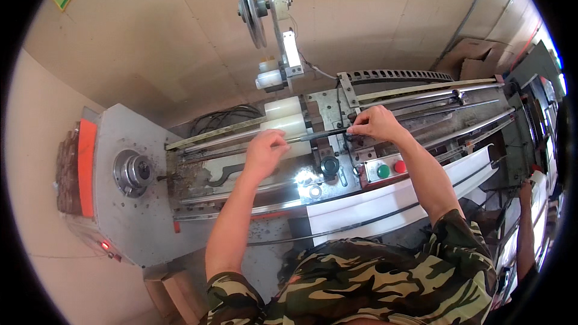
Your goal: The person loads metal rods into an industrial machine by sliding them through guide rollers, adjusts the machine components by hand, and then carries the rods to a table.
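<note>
A long machine bed (198, 204) with guide rails stretches from a grey headstock at the left to the far right. My left hand (265, 151) is curled over a thin dark rod (322, 135) that lies along the bed, next to two white rollers (292, 121). My right hand (373, 125) pinches the same rod's right end at a metal carriage (328, 105). Whether the left fingers fully close around the rod is hidden by the knuckles.
A chuck (133, 171) sits in the grey headstock. A pulley wheel (250, 7) stands on a post above the bed. A green button (383, 171) and a red button (400, 167) sit on a panel by a black knob (329, 165). Another person's arm (525, 229) shows at the right.
</note>
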Action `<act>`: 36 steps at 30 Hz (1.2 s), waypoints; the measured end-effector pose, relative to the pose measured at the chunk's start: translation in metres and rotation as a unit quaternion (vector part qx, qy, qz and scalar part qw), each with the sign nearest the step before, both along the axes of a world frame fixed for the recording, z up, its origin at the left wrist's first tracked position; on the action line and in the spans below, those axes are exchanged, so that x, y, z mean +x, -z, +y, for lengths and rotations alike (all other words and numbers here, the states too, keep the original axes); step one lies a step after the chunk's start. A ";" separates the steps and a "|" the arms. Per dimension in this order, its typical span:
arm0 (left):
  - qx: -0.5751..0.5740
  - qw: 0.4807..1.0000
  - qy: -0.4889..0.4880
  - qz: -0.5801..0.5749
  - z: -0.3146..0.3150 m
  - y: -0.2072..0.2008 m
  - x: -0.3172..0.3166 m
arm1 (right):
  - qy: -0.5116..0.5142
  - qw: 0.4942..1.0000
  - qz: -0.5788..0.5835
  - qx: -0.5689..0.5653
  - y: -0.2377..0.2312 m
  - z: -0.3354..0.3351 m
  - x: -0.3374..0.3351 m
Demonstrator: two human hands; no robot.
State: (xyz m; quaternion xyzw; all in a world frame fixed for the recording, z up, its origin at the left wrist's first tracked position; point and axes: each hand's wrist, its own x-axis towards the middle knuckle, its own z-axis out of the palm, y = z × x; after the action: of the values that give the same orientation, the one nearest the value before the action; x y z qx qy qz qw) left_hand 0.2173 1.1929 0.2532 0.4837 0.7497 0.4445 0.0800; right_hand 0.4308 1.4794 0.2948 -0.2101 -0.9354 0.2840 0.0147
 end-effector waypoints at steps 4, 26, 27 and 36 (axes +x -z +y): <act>-0.036 0.998 0.043 -0.015 -0.006 -0.002 -0.003 | 0.022 1.000 0.011 -0.003 0.006 0.001 -0.001; -0.398 0.811 0.149 0.401 0.051 -0.049 -0.010 | -0.017 0.989 0.138 0.047 0.049 0.022 -0.016; -0.397 0.806 0.151 0.411 0.052 -0.047 -0.015 | -0.015 0.982 0.178 0.053 0.052 0.023 -0.015; -0.293 0.953 0.057 -0.044 0.044 -0.014 -0.043 | 0.057 0.902 0.374 0.209 0.043 -0.010 -0.004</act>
State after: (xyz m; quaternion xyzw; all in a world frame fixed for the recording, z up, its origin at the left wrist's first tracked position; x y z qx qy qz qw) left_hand 0.1738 1.2372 0.2673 0.4608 0.8140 0.2207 0.2762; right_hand 0.4273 1.4697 0.2519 -0.1330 -0.8854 0.1387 0.4232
